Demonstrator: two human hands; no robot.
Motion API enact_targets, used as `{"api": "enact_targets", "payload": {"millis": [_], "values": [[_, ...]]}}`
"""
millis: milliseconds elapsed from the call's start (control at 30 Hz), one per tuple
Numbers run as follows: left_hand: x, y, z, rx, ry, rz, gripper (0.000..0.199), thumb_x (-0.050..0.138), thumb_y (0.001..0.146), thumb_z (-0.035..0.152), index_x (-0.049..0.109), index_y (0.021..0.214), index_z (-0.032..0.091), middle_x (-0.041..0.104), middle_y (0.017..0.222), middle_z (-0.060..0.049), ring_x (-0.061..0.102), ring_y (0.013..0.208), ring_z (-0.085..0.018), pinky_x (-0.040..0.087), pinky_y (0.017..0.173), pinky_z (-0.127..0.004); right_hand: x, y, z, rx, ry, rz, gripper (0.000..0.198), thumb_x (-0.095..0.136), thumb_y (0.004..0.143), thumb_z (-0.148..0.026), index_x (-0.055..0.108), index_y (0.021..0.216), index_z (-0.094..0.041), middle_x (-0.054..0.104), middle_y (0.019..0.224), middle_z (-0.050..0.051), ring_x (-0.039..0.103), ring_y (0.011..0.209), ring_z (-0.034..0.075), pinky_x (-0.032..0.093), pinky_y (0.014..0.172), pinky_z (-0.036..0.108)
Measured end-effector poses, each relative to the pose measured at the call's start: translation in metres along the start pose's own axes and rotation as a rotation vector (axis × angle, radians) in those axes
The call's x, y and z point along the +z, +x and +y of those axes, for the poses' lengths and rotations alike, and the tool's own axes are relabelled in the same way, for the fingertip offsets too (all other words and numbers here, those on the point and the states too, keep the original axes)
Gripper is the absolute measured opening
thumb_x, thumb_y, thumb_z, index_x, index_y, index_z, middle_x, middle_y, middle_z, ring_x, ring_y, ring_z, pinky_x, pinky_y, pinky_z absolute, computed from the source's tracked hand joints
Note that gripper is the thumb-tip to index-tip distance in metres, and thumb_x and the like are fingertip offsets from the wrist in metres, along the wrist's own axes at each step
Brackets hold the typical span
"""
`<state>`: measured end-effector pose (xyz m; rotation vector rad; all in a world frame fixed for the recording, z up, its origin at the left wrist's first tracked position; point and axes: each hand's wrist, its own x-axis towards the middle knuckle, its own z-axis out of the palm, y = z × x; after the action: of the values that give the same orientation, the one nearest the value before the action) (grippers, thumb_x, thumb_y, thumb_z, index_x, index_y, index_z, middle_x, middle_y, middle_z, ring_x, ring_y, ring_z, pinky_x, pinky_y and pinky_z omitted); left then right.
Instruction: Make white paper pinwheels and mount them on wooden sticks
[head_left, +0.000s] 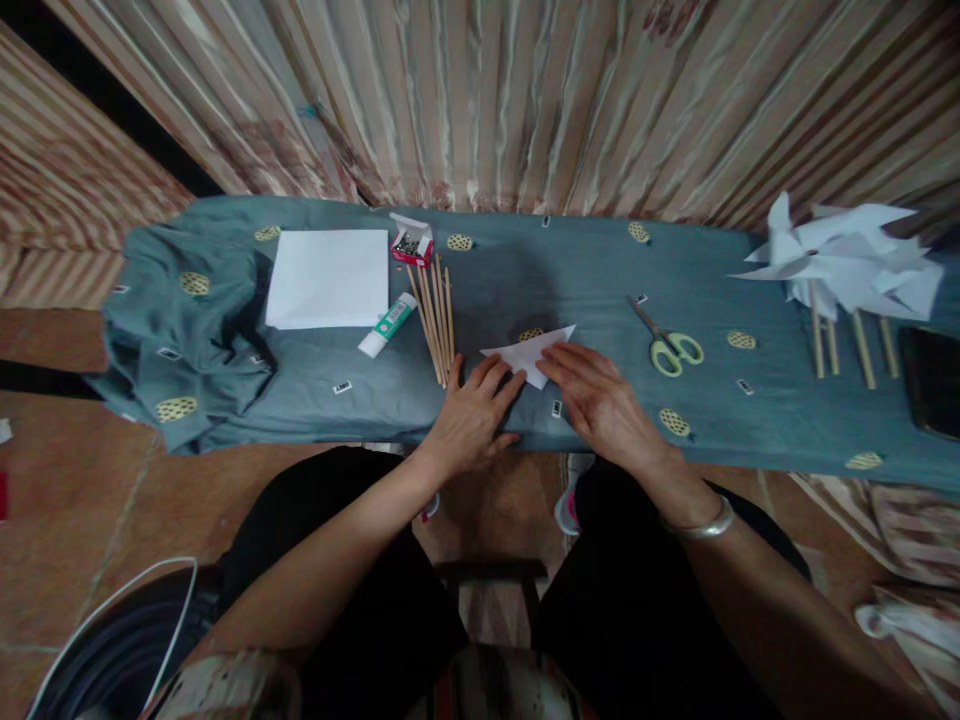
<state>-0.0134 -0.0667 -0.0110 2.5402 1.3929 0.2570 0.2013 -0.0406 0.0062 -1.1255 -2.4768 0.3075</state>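
Observation:
A folded triangular piece of white paper (529,357) lies on the cloth between my hands, its long edge facing away from me. My left hand (474,408) rests with fingers spread, the fingertips touching the paper's lower left edge. Fingers outstretched, my right hand (596,400) lies over the paper's right part and hides some of it. Thin wooden sticks (435,320) lie in a bundle just beyond my left hand. Off to the right of my right hand are scissors (673,350) with pale green handles.
A stack of white paper (330,280), a glue stick (388,325) and an open red box of small metal pieces (412,243) are at the left. White paper pinwheels (855,255) on sticks lie at the right, beside a dark object (930,380). Curtains (480,110) hang behind the cloth-covered table (300,400).

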Motion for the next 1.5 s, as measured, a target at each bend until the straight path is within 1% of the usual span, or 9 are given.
{"api": "enact_targets", "payload": {"millis": [133,333,533,767,933,1067,1267,1400,1500], "values": [[-0.001,0.003,0.0,-0.005,0.021,-0.003,0.076,0.069,0.079,0.043,0.039,0.143,0.015,0.046,0.144,-0.02,0.036,0.138,-0.037,0.013,0.114,-0.066,0.008,-0.009,-0.002,-0.046,-0.084,-0.097,0.045,0.038,0.09,-0.005,0.057,0.13,-0.011,0.056,0.139,0.017,0.046,0.135,0.029,0.043,0.107,0.051],[0.0,0.004,0.001,-0.025,0.044,-0.017,0.078,0.072,0.077,0.04,0.04,0.144,0.015,0.047,0.143,-0.021,0.036,0.138,-0.038,0.013,0.113,-0.068,0.011,-0.016,0.004,-0.049,-0.105,-0.119,0.047,0.037,0.091,-0.005,0.053,0.135,-0.01,0.054,0.142,0.017,0.045,0.136,0.028,0.041,0.11,0.048],[0.004,0.002,0.0,-0.022,0.064,-0.017,0.079,0.071,0.079,0.041,0.038,0.146,0.015,0.039,0.151,-0.022,0.033,0.139,-0.039,0.011,0.113,-0.071,0.018,-0.021,0.008,-0.052,-0.082,-0.091,0.047,0.037,0.091,-0.006,0.05,0.137,-0.007,0.051,0.144,0.02,0.045,0.137,0.029,0.042,0.11,0.049],[0.001,0.003,0.001,-0.027,0.074,-0.033,0.078,0.07,0.08,0.042,0.038,0.146,0.017,0.041,0.151,-0.02,0.034,0.139,-0.038,0.012,0.112,-0.071,0.024,-0.024,0.004,-0.026,-0.059,-0.051,0.048,0.037,0.092,-0.006,0.048,0.138,-0.006,0.052,0.144,0.02,0.045,0.136,0.029,0.043,0.11,0.049],[0.0,0.003,0.003,-0.015,0.086,-0.042,0.076,0.071,0.079,0.041,0.039,0.146,0.025,0.04,0.151,-0.019,0.032,0.14,-0.039,0.015,0.109,-0.074,0.02,-0.025,0.007,-0.016,0.001,-0.033,0.047,0.037,0.091,-0.005,0.052,0.135,-0.009,0.056,0.139,0.019,0.048,0.135,0.027,0.045,0.11,0.047],[0.001,0.004,0.003,-0.014,0.089,-0.039,0.075,0.071,0.079,0.042,0.04,0.146,0.026,0.04,0.151,-0.019,0.032,0.14,-0.039,0.015,0.109,-0.074,0.02,-0.025,0.009,0.001,0.012,-0.013,0.043,0.036,0.093,-0.007,0.054,0.132,-0.011,0.057,0.138,0.016,0.051,0.133,0.025,0.046,0.11,0.045],[0.001,0.003,0.002,-0.015,0.098,-0.029,0.076,0.073,0.078,0.042,0.041,0.146,0.026,0.041,0.15,-0.019,0.033,0.139,-0.04,0.015,0.109,-0.074,0.027,-0.025,0.003,-0.005,-0.034,0.034,0.043,0.039,0.091,-0.005,0.055,0.131,-0.006,0.058,0.137,0.02,0.05,0.132,0.028,0.046,0.109,0.047],[0.0,0.004,0.003,-0.02,0.109,-0.036,0.076,0.074,0.077,0.04,0.042,0.145,0.026,0.042,0.149,-0.018,0.035,0.138,-0.04,0.016,0.109,-0.074,0.029,-0.023,-0.001,0.008,-0.074,0.053,0.04,0.04,0.095,-0.011,0.056,0.131,-0.004,0.059,0.135,0.021,0.054,0.129,0.028,0.046,0.108,0.046],[-0.001,0.005,0.003,-0.027,0.109,-0.046,0.075,0.075,0.077,0.041,0.044,0.144,0.027,0.042,0.149,-0.018,0.035,0.137,-0.041,0.017,0.108,-0.074,0.03,-0.018,0.001,0.078,-0.129,0.055,0.042,0.04,0.097,-0.019,0.054,0.133,-0.002,0.057,0.137,0.022,0.052,0.13,0.029,0.044,0.11,0.046]]}}
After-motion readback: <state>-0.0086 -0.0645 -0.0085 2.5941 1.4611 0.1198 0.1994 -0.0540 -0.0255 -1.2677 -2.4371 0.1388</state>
